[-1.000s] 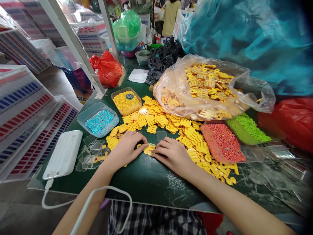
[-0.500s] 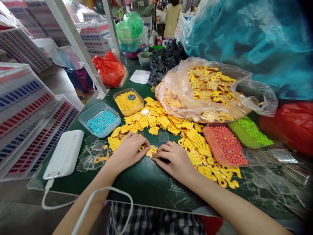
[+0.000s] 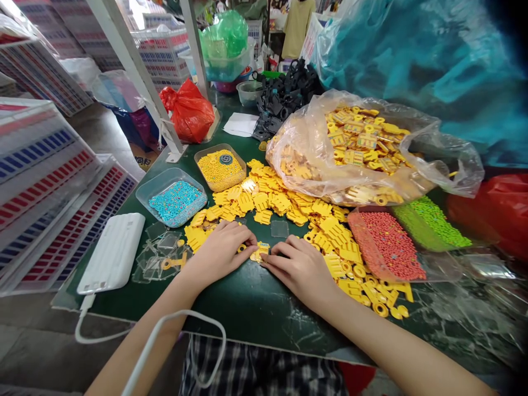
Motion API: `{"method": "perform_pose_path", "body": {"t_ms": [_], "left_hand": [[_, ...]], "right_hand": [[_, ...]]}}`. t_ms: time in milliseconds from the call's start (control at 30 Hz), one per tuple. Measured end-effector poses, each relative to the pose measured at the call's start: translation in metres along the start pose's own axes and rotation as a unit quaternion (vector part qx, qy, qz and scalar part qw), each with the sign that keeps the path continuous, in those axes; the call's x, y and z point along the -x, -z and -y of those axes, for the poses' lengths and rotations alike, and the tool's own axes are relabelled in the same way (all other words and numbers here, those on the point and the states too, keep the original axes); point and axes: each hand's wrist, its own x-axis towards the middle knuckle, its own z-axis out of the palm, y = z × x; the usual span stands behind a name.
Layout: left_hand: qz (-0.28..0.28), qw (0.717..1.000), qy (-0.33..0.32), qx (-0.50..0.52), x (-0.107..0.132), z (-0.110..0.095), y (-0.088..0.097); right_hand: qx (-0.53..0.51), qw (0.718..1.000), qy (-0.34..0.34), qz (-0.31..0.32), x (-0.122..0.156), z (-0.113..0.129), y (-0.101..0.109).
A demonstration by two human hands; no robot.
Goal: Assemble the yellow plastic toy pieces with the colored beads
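Observation:
A small yellow plastic piece (image 3: 261, 250) with slots and some coloured bits in it lies on the green table between my hands. My left hand (image 3: 225, 250) is closed, with thumb and forefinger at its left edge. My right hand (image 3: 300, 269) is closed too, fingertips pinching at its lower right edge. Just beyond lies a clear square plate (image 3: 279, 229). A heap of similar yellow pieces (image 3: 284, 203) curves around behind and to the right of my hands. Clear plastic covers (image 3: 159, 256) lie left of my left forearm.
Open boxes hold blue beads (image 3: 175, 201), yellow beads (image 3: 218, 168), red beads (image 3: 390, 247) and green beads (image 3: 433, 223). Behind stands a clear bag (image 3: 305, 148) of yellow parts beside black parts (image 3: 295, 91). A white power bank (image 3: 111, 253) trails a cable across my left forearm.
The whole view has shifted slightly. My hands stay at the yellow piece; my right fingertips have moved a little along its lower edge.

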Motion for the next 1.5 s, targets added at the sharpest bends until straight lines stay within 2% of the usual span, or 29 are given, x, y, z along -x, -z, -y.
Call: {"method": "perform_pose_path", "body": {"t_ms": [467, 800, 933, 1000, 1067, 1100, 1133, 1200, 1267, 1300, 1333, 1400, 1433, 1500], "left_hand": [[0.008, 1.0, -0.01, 0.006, 0.0, 0.001, 0.003], [-0.038, 0.999, -0.016, 0.019, 0.002, 0.003, 0.005], [-0.052, 0.998, -0.011, 0.023, 0.002, 0.005, 0.005], [-0.069, 0.996, -0.008, 0.048, 0.002, 0.006, 0.004], [-0.094, 0.991, -0.003, 0.094, 0.001, 0.005, 0.003], [-0.11, 0.986, 0.005, 0.123, 0.001, 0.004, 0.003], [-0.125, 0.98, 0.017, 0.153, 0.0, 0.003, 0.002], [-0.143, 0.967, 0.043, 0.206, -0.002, -0.003, 0.004], [-0.138, 0.959, 0.055, 0.241, -0.006, -0.013, 0.008], [-0.127, 0.959, 0.053, 0.249, -0.009, -0.02, 0.01], [-0.116, 0.96, 0.046, 0.251, -0.013, -0.027, 0.012], [-0.091, 0.967, 0.012, 0.238, -0.025, -0.044, 0.014], [-0.083, 0.972, -0.017, 0.221, -0.032, -0.053, 0.013], [-0.072, 0.977, -0.092, 0.176, -0.051, -0.072, 0.008]], "right_hand": [[0.003, 1.0, 0.016, -0.016, -0.002, -0.004, 0.002], [0.04, 0.997, 0.002, -0.065, -0.011, -0.01, 0.014], [0.051, 0.997, 0.019, -0.061, -0.011, -0.003, 0.017], [0.02, 0.998, 0.01, -0.061, -0.012, 0.001, 0.022], [-0.087, 0.993, -0.047, -0.059, -0.013, 0.003, 0.03], [-0.171, 0.979, -0.09, -0.059, -0.014, 0.003, 0.035], [-0.266, 0.953, -0.136, -0.058, -0.015, 0.002, 0.042], [-0.442, 0.868, -0.218, -0.059, -0.014, -0.004, 0.057], [-0.544, 0.791, -0.271, -0.068, -0.009, -0.014, 0.075], [-0.554, 0.777, -0.288, -0.078, -0.004, -0.022, 0.084], [-0.525, 0.791, -0.298, -0.096, 0.003, -0.031, 0.094], [-0.383, 0.861, -0.304, -0.143, 0.018, -0.055, 0.115], [-0.276, 0.897, -0.301, -0.166, 0.026, -0.069, 0.126], [-0.146, 0.919, -0.31, -0.195, 0.042, -0.098, 0.145]]}}
